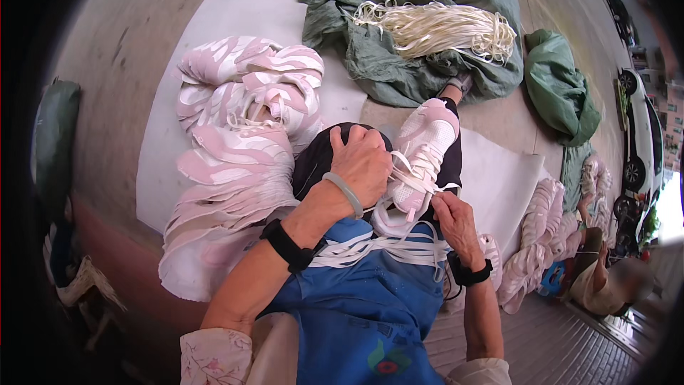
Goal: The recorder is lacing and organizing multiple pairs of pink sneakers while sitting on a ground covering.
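A pink and white shoe upper (429, 130) rests over my knees with white lace threaded through its eyelets. My left hand (362, 165) is closed at the left side of its lacing, where a loop of lace runs to the fingers. The fingertips are partly hidden. At the lower right of the upper, my right hand (457, 222) pinches a white shoelace (445, 188) between thumb and finger. A bundle of loose white laces (377, 248) lies across the blue apron (356, 285) on my lap.
Stacked pink and white uppers (235, 171) lie on a white sheet (167, 164) at my left. Ahead, a bunch of cream laces (442, 28) sits on green cloth (328, 18). More bundled uppers (534, 242) and a seated person (605, 285) are at the right.
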{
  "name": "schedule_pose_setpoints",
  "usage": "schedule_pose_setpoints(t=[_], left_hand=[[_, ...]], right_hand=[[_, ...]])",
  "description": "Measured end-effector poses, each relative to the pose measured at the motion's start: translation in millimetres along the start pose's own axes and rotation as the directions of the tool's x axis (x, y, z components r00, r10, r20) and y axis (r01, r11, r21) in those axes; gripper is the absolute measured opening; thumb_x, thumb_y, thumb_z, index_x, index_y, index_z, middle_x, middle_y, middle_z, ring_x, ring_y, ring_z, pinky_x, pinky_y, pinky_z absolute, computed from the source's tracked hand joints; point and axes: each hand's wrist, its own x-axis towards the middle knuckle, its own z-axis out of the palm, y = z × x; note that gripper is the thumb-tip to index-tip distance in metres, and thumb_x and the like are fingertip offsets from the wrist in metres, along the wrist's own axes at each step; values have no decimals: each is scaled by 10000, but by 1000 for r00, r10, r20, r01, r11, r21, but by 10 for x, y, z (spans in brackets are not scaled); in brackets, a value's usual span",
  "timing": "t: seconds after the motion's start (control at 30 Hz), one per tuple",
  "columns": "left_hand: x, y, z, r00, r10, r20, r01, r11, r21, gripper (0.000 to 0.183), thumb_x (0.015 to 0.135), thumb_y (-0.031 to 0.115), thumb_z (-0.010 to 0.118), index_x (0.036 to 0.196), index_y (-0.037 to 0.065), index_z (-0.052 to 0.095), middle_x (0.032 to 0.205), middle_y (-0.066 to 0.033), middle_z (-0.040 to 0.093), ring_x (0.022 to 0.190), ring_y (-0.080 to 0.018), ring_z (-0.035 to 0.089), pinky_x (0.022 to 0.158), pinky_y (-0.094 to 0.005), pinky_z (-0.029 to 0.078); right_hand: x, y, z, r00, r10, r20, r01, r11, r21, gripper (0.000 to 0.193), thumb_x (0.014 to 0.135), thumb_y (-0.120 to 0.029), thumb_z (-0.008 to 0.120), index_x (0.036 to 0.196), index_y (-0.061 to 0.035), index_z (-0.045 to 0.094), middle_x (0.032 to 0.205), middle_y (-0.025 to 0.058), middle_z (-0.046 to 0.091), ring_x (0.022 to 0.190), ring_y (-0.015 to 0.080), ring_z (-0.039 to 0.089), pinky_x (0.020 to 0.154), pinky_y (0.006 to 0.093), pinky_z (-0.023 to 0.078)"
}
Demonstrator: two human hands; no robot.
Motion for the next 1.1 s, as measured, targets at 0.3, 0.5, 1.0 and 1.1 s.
schedule_pose_setpoints(t=[0.3, 0.5, 1.0, 1.1], left_hand=[[3, 15, 73, 1000, -10, 1, 10, 1000, -20, 91, 751, 150, 604, 707, 125, 680, 955, -12, 534, 1027, -245, 435, 919, -545, 239], [11, 42, 76, 994, 5, 105, 4, 997, -81, 102, 761, 170, 604, 715, 121, 681, 1011, -27, 543, 1120, -253, 408, 942, -587, 223], [-159, 255, -135, 998, 14, -65, -10, 998, 64, 151, 715, 171, 706, 835, 81, 689, 1048, -63, 530, 1096, -271, 450, 983, -561, 249], [-196, 364, -145, 996, 62, -60, -54, 990, 127, 174, 716, 191, 713, 835, 67, 686, 923, -59, 512, 947, -246, 461, 872, -457, 312]], right_hand=[[-4, 13, 3, 999, 32, 6, -32, 999, 24, 214, 936, -188, 533, 922, 8, 617, 629, 61, 554, 572, 127, 530, 558, 274, 443], [-11, 28, 20, 1000, 28, 4, -28, 998, 52, 203, 935, -176, 537, 918, 10, 616, 626, 50, 542, 571, 102, 507, 551, 265, 432], [-238, -184, 66, 906, -314, -285, 183, 896, -405, 236, 773, -158, 708, 947, -36, 606, 919, 114, 568, 872, 307, 531, 783, 396, 420], [-265, -273, 84, 860, -419, -290, 188, 790, -583, 295, 725, -234, 751, 913, -56, 609, 838, 95, 526, 812, 268, 500, 721, 384, 395]])
